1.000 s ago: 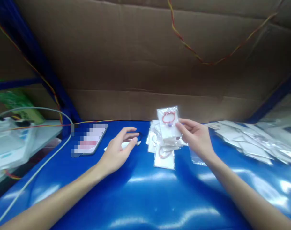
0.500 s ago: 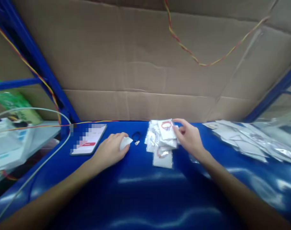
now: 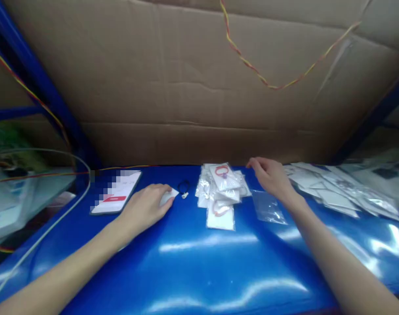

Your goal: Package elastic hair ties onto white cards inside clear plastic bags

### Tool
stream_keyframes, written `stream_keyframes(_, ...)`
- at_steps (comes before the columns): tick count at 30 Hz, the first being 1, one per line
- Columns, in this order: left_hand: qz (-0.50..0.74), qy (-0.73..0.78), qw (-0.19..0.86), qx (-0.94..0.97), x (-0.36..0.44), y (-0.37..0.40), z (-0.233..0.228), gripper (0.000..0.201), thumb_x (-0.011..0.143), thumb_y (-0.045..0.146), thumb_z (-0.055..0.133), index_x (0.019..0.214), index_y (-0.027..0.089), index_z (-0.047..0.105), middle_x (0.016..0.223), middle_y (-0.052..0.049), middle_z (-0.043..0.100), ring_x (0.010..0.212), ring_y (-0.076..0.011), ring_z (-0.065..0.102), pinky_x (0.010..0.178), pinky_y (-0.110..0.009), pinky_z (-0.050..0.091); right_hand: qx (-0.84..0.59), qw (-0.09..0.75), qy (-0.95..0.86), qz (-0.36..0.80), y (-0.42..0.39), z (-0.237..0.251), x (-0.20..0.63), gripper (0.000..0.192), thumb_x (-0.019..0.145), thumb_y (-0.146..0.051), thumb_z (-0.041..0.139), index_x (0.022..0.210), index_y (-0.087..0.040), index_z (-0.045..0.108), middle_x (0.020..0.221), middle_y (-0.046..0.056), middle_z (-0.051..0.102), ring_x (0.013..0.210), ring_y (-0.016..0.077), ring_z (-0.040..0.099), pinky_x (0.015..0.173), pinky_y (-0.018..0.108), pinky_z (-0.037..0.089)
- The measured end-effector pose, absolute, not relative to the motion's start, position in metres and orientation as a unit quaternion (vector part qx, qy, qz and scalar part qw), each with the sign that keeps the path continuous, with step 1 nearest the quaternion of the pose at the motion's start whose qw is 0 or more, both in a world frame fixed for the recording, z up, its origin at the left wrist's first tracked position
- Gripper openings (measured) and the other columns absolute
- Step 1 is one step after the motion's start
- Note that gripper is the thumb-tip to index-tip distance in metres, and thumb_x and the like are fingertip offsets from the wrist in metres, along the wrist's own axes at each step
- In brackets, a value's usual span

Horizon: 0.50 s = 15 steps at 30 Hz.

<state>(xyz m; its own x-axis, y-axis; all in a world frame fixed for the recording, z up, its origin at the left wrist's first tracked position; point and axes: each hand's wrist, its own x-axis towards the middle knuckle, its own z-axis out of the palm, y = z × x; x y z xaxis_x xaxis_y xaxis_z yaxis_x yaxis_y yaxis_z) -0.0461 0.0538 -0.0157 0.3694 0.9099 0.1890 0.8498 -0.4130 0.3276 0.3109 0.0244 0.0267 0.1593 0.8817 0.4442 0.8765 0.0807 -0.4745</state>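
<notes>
My left hand lies on the blue table at left of centre, closed on a white card whose corner sticks out past the fingers. Just beyond its fingertips is a dark cord bracelet with a small pale tag. A pile of clear packets with white cards sits in the middle; the top packet shows a red bracelet with a purplish charm. Right of that pile, my right hand hovers with its fingers drawn together, and nothing shows in them. Below it lies a flat transparent bag.
A phone with a lit screen lies left of my left hand. More white cards and packets spread across the right side. Cardboard stands behind the table, a twisted red-yellow wire hanging before it. A pale cable loops at left.
My right hand has let go of the top packet and moved right, off the pile. The transparent bag beneath it shows more fully. My left hand still holds the white card.
</notes>
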Motion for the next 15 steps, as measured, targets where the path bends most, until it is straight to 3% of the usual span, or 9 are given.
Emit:
stream_keyframes(2,0.117,0.53,0.004,0.84,-0.046,0.054,-0.015,0.045,0.094,0.046,0.047,0.121,0.016,0.067,0.123,-0.018,0.069,0.116,-0.0375,0.063,0.098,-0.046,0.047,-0.69,0.286,-0.663,0.045,0.023,0.034,0.33,0.037,0.097,-0.041,0.047,0.085,-0.02,0.076,0.076,0.005,0.073,0.073,0.023,0.065,0.065,0.031,0.041)
stream_keyframes(5,0.07,0.57,-0.061,0.816,-0.047,0.055,-0.013,0.056,0.094,0.057,0.045,0.12,0.011,0.065,0.118,-0.023,0.067,0.112,-0.0412,0.062,0.093,-0.049,0.048,-0.688,0.192,-0.681,0.164,0.019,0.037,0.358,0.025,0.081,-0.041,0.07,0.095,-0.022,0.078,0.089,0.007,0.076,0.08,0.024,0.068,0.072,0.033,0.047)
stream_keyframes(8,0.051,0.604,-0.047,0.794,-0.049,0.058,-0.012,0.068,0.091,0.069,0.042,0.112,0.009,0.066,0.113,-0.027,0.067,0.109,-0.0446,0.063,0.086,-0.05,0.049,-0.7,0.141,-0.667,0.214,0.016,0.031,0.377,0.054,0.052,-0.04,0.093,0.101,-0.021,0.08,0.087,0.009,0.075,0.076,0.0259,0.069,0.07,0.034,0.051)
stream_keyframes(11,0.051,0.613,-0.012,0.788,-0.051,0.061,-0.012,0.073,0.089,0.074,0.041,0.107,0.009,0.067,0.111,-0.027,0.068,0.105,-0.0441,0.065,0.082,-0.047,0.049,-0.723,0.08,-0.648,0.228,0.018,0.02,0.383,0.079,0.037,-0.041,0.098,0.109,-0.018,0.077,0.087,0.008,0.074,0.071,0.0266,0.068,0.064,0.035,0.051)
stream_keyframes(13,0.057,0.614,0.006,0.787,-0.053,0.064,-0.012,0.072,0.086,0.077,0.043,0.103,0.011,0.068,0.11,-0.026,0.07,0.105,-0.0431,0.066,0.08,-0.044,0.049,-0.725,0.056,-0.648,0.226,0.021,0.013,0.383,0.077,0.038,-0.043,0.097,0.107,-0.018,0.076,0.083,0.006,0.073,0.067,0.0253,0.067,0.06,0.033,0.049)
stream_keyframes(15,0.063,0.614,0.024,0.786,-0.055,0.066,-0.013,0.073,0.081,0.082,0.046,0.098,0.015,0.069,0.108,-0.024,0.071,0.104,-0.0418,0.067,0.078,-0.041,0.049,-0.714,0.055,-0.66,0.228,0.023,0.008,0.38,0.061,0.037,-0.042,0.096,0.091,-0.019,0.078,0.075,0.004,0.071,0.063,0.0236,0.064,0.055,0.032,0.046)
